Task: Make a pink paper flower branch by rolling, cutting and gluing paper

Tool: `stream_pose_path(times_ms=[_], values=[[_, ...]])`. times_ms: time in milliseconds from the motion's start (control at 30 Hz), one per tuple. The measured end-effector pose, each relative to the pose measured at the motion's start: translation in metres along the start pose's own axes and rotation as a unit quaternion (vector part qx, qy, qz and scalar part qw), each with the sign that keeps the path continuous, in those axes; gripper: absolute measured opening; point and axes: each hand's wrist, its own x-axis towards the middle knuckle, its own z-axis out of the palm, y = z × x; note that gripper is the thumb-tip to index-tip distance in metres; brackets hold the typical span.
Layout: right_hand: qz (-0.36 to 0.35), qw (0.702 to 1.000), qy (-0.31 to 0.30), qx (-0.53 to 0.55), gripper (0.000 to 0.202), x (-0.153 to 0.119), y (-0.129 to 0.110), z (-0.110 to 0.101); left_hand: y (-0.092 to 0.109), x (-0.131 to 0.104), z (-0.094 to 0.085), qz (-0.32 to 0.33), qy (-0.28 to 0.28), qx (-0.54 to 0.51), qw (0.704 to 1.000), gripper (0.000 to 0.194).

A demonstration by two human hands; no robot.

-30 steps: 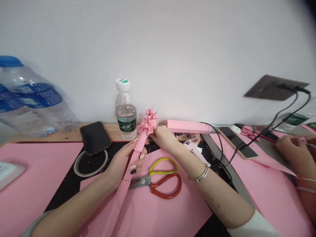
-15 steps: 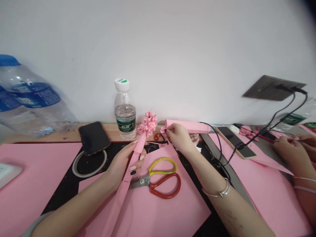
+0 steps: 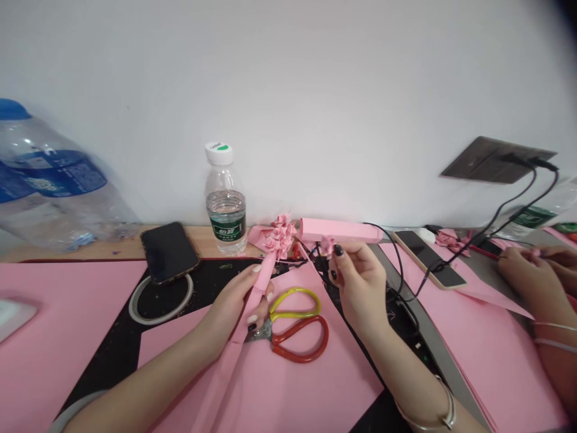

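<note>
My left hand (image 3: pixel 237 304) is closed round a long folded pink paper stem (image 3: pixel 228 355), which slants up to a cluster of small folded pink paper flowers (image 3: pixel 280 236). Between thumb and finger, my right hand (image 3: pixel 360 279) pinches one small pink paper flower (image 3: pixel 327 246), held apart from the cluster on its right. Scissors with one yellow and one red handle (image 3: pixel 300 339) lie on a pink paper sheet (image 3: pixel 324 373) below the hands. Their blades are partly hidden by my left hand and the stem.
A water bottle (image 3: pixel 226 207) stands by the wall. Left are a black phone (image 3: pixel 169 252), a tape roll (image 3: pixel 134 308) and large bottles (image 3: pixel 58 174). Behind my right hand lies a rolled pink paper (image 3: pixel 340 230); rightward are a phone (image 3: pixel 430 260), cables and another person's hands (image 3: pixel 532 273).
My right hand has drawn back toward me and slightly right, now with a small flower in its fingertips. The cluster in my left hand has shifted right and slightly down.
</note>
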Motion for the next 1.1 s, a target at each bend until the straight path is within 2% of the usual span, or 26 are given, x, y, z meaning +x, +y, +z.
stream_pose_path(times_ms=[100, 200, 267, 367, 467, 533, 767, 1100], values=[[0.048, 0.994, 0.01, 0.096, 0.011, 0.003, -0.006, -0.001, -0.005, 0.0, 0.001, 0.005, 0.0, 0.016, 1.0, 0.033], [0.066, 0.991, -0.01, 0.117, 0.01, 0.006, -0.009, -0.003, -0.009, 0.0, 0.001, 0.019, 0.003, 0.026, 0.999, 0.027], [0.045, 0.996, -0.014, 0.076, 0.008, 0.004, -0.008, -0.005, -0.01, -0.001, 0.002, 0.024, 0.001, 0.034, 0.999, 0.027], [-0.037, 0.996, -0.026, -0.071, 0.004, -0.004, -0.004, -0.006, -0.01, -0.005, 0.004, 0.028, 0.0, 0.042, 0.999, 0.026], [-0.128, 0.965, -0.054, -0.22, 0.009, -0.013, 0.0, -0.004, -0.011, -0.007, 0.005, 0.031, 0.004, 0.073, 0.997, 0.025], [-0.167, 0.945, -0.079, -0.271, 0.014, -0.019, 0.004, -0.001, -0.013, -0.008, 0.005, 0.034, 0.003, 0.098, 0.995, 0.024], [-0.206, 0.921, -0.128, -0.306, 0.017, -0.034, 0.016, 0.008, -0.018, -0.011, 0.007, 0.036, -0.016, 0.151, 0.988, 0.028], [-0.217, 0.916, -0.132, -0.31, 0.019, -0.038, 0.02, 0.011, -0.015, -0.014, 0.013, 0.056, -0.023, 0.202, 0.977, 0.034]])
